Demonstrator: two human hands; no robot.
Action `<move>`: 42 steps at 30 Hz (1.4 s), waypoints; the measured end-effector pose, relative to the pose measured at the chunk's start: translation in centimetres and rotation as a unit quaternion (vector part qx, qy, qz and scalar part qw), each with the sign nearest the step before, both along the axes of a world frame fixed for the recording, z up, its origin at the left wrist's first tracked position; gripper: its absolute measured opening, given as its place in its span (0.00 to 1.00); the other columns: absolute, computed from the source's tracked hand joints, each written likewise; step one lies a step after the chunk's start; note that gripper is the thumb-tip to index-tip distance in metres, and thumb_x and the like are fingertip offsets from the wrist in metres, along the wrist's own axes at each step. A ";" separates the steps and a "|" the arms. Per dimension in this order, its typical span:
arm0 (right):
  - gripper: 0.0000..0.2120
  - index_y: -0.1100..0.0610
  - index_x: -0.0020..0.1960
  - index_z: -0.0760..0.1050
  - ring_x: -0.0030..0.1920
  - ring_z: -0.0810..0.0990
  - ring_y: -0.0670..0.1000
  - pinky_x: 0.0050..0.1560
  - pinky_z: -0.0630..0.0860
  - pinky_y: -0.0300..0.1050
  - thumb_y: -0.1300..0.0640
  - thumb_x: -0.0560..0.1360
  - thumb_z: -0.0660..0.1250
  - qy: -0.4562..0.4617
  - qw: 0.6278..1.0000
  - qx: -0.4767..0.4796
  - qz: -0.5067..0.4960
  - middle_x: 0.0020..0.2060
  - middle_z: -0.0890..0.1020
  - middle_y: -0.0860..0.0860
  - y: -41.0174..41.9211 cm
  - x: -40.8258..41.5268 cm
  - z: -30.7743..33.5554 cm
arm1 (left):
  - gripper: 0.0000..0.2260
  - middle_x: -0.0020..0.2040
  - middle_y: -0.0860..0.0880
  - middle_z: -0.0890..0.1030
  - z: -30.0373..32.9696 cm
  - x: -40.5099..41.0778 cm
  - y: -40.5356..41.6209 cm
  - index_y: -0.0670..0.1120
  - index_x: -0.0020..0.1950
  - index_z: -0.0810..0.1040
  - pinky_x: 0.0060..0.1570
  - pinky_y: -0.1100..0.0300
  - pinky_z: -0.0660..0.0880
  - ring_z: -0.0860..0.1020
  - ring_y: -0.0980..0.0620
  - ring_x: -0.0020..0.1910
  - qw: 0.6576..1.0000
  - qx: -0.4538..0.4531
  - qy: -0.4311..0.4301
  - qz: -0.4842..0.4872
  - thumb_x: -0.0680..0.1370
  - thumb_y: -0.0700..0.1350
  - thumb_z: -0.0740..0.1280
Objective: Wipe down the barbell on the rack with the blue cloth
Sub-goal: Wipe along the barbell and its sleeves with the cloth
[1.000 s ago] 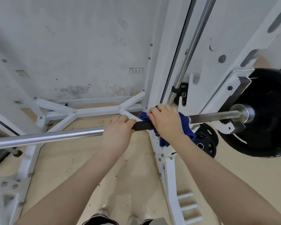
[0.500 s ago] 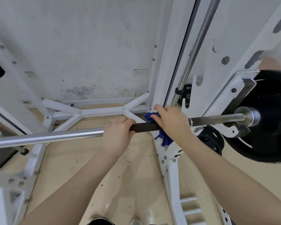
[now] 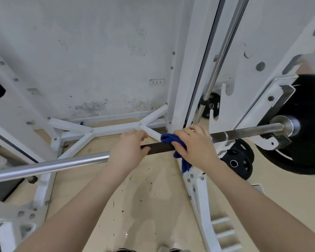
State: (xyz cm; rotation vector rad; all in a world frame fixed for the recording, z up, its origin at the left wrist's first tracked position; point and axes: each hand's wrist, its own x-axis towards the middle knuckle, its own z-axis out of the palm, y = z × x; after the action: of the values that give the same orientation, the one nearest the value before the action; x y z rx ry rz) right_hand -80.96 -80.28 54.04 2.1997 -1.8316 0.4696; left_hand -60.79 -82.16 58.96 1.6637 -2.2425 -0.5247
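Bar [image 3: 244, 132] sat across the rack [image 3: 178, 73], plate [image 3: 309, 124] on its right end. Cloth [image 3: 168, 139], clamped round the bar by my right hand [image 3: 194, 146], had slid left off the bright stretch onto dark knurling. Left hand [image 3: 128, 149] gripped the bar alongside. The pass looked mid-way.

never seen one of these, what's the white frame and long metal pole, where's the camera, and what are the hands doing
The camera sits on the person's head, looking down at their own arms. The pole is a barbell resting across a white weight rack, with a black weight plate on its right end. The left hand grips the bare bar. The right hand holds a blue cloth wrapped around the bar, wiping it. More black plates sit low by the rack's foot, near the beige floor.
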 end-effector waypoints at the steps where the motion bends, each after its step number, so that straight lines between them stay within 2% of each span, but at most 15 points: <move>1: 0.19 0.51 0.48 0.79 0.44 0.77 0.54 0.50 0.66 0.46 0.45 0.76 0.52 -0.015 0.999 -0.012 -0.031 0.40 0.83 0.46 0.2 -0.4 0.1 | 0.14 0.58 0.50 0.78 0.1 0.7 -0.1 0.48 0.60 0.76 0.51 0.57 0.72 0.74 0.50 0.56 1.000 0.010 -0.011 -0.001 0.75 0.46 0.67; 5: 0.17 0.53 0.39 0.76 0.37 0.75 0.55 0.40 0.69 0.47 0.49 0.77 0.52 -0.054 0.990 -0.030 -0.126 0.34 0.81 0.49 -0.8 4.8 0.6 | 0.08 0.48 0.48 0.82 0.3 2.7 -0.2 0.48 0.52 0.80 0.44 0.55 0.74 0.78 0.48 0.45 0.997 0.038 -0.051 -0.031 0.75 0.48 0.67; 9: 0.17 0.53 0.35 0.77 0.36 0.76 0.53 0.36 0.68 0.44 0.50 0.76 0.54 -0.028 0.998 -0.043 -0.042 0.31 0.80 0.47 -1.3 10.8 0.0 | 0.09 0.46 0.49 0.81 0.0 3.5 -0.6 0.46 0.49 0.80 0.39 0.59 0.70 0.76 0.50 0.43 0.997 0.031 -0.040 -0.056 0.74 0.50 0.67; 13: 0.19 0.54 0.36 0.79 0.36 0.76 0.53 0.39 0.71 0.45 0.49 0.76 0.53 0.039 0.999 -0.021 -0.029 0.31 0.80 0.48 -1.1 6.8 0.4 | 0.11 0.44 0.51 0.76 0.0 3.5 -1.0 0.47 0.53 0.77 0.30 0.63 0.62 0.70 0.53 0.41 0.995 0.047 -0.064 -0.067 0.76 0.53 0.66; 17: 0.20 0.56 0.36 0.78 0.36 0.75 0.54 0.39 0.72 0.46 0.51 0.77 0.52 -0.015 0.987 0.001 -0.161 0.31 0.81 0.51 -0.7 5.1 2.1 | 0.09 0.47 0.48 0.79 0.2 3.7 -1.5 0.46 0.50 0.78 0.40 0.57 0.71 0.75 0.49 0.44 0.993 0.056 -0.057 -0.091 0.75 0.50 0.67; 21: 0.16 0.54 0.36 0.78 0.38 0.77 0.53 0.37 0.71 0.45 0.52 0.76 0.55 0.039 0.994 0.023 -0.098 0.33 0.80 0.49 -1.3 11.1 1.3 | 0.08 0.33 0.51 0.72 -0.3 3.9 -1.7 0.45 0.41 0.74 0.33 0.58 0.66 0.71 0.48 0.37 0.991 0.059 -0.043 -0.113 0.75 0.49 0.67; 24: 0.15 0.54 0.33 0.78 0.34 0.76 0.54 0.35 0.71 0.44 0.52 0.75 0.59 0.048 0.996 0.012 -0.067 0.30 0.80 0.49 -1.3 8.7 1.1 | 0.10 0.40 0.48 0.74 -0.5 3.7 -1.8 0.43 0.48 0.75 0.40 0.54 0.71 0.73 0.47 0.41 0.988 0.045 -0.067 -0.132 0.76 0.50 0.66; 27: 0.11 0.58 0.36 0.77 0.37 0.75 0.58 0.38 0.73 0.50 0.55 0.76 0.64 0.071 0.980 0.038 -0.184 0.32 0.81 0.54 -0.7 3.0 1.9 | 0.11 0.48 0.46 0.76 -0.4 3.9 -2.0 0.44 0.51 0.76 0.43 0.54 0.72 0.75 0.46 0.45 0.988 0.047 -0.067 -0.129 0.75 0.50 0.66; 29: 0.13 0.60 0.39 0.78 0.41 0.75 0.59 0.41 0.72 0.51 0.55 0.78 0.61 0.039 0.969 0.041 -0.239 0.36 0.82 0.56 -0.5 1.8 2.9 | 0.11 0.48 0.46 0.76 -0.4 3.9 -2.0 0.44 0.51 0.76 0.44 0.53 0.72 0.75 0.46 0.45 0.989 0.046 -0.061 -0.126 0.75 0.50 0.67; 32: 0.15 0.57 0.49 0.77 0.49 0.74 0.56 0.46 0.69 0.49 0.52 0.78 0.54 0.044 0.984 0.065 -0.160 0.45 0.80 0.53 -1.5 6.3 2.7 | 0.08 0.43 0.47 0.75 -0.5 3.6 -1.8 0.45 0.48 0.75 0.43 0.52 0.73 0.75 0.45 0.43 0.990 0.052 -0.066 -0.116 0.75 0.49 0.67; 34: 0.17 0.55 0.44 0.79 0.44 0.75 0.55 0.41 0.69 0.47 0.51 0.77 0.53 0.051 0.991 0.076 -0.102 0.40 0.80 0.51 -1.1 10.2 2.3 | 0.08 0.38 0.47 0.74 -0.6 3.5 -1.9 0.44 0.43 0.75 0.40 0.52 0.72 0.74 0.45 0.40 0.990 0.052 -0.057 -0.118 0.75 0.48 0.67; 36: 0.19 0.54 0.34 0.79 0.36 0.76 0.54 0.34 0.70 0.44 0.50 0.75 0.53 -0.005 0.997 0.039 -0.069 0.32 0.79 0.49 -1.1 11.1 1.3 | 0.10 0.39 0.45 0.76 -0.5 3.4 -1.9 0.41 0.46 0.77 0.41 0.52 0.71 0.73 0.47 0.40 0.990 0.063 -0.043 -0.118 0.75 0.48 0.67; 38: 0.18 0.53 0.36 0.80 0.37 0.76 0.54 0.36 0.72 0.43 0.49 0.75 0.55 0.018 0.998 0.043 -0.053 0.33 0.79 0.49 -1.1 9.6 1.6 | 0.10 0.41 0.46 0.75 -0.2 3.4 -1.9 0.41 0.48 0.77 0.40 0.55 0.69 0.71 0.48 0.40 0.990 0.062 -0.055 -0.114 0.75 0.48 0.67; 39: 0.16 0.53 0.40 0.80 0.40 0.76 0.54 0.40 0.72 0.44 0.49 0.77 0.55 0.072 0.996 0.039 -0.046 0.36 0.80 0.49 -1.1 8.0 1.5 | 0.10 0.42 0.47 0.74 0.0 3.4 -1.9 0.42 0.49 0.76 0.40 0.56 0.68 0.71 0.48 0.40 0.990 0.059 -0.065 -0.111 0.75 0.48 0.67; 42: 0.13 0.55 0.46 0.78 0.45 0.74 0.56 0.47 0.71 0.49 0.51 0.79 0.58 0.052 0.988 0.048 -0.135 0.42 0.81 0.51 -1.1 2.4 1.9 | 0.08 0.46 0.48 0.76 0.2 3.3 -1.7 0.45 0.49 0.75 0.39 0.59 0.66 0.71 0.49 0.42 0.990 0.060 -0.082 -0.095 0.75 0.49 0.67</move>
State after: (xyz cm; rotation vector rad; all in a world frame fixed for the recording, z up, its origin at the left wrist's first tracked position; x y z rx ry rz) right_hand -78.56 -81.40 55.95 1.9481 -2.0914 0.2131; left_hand -57.52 -83.89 59.12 1.6098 -2.5524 -0.5990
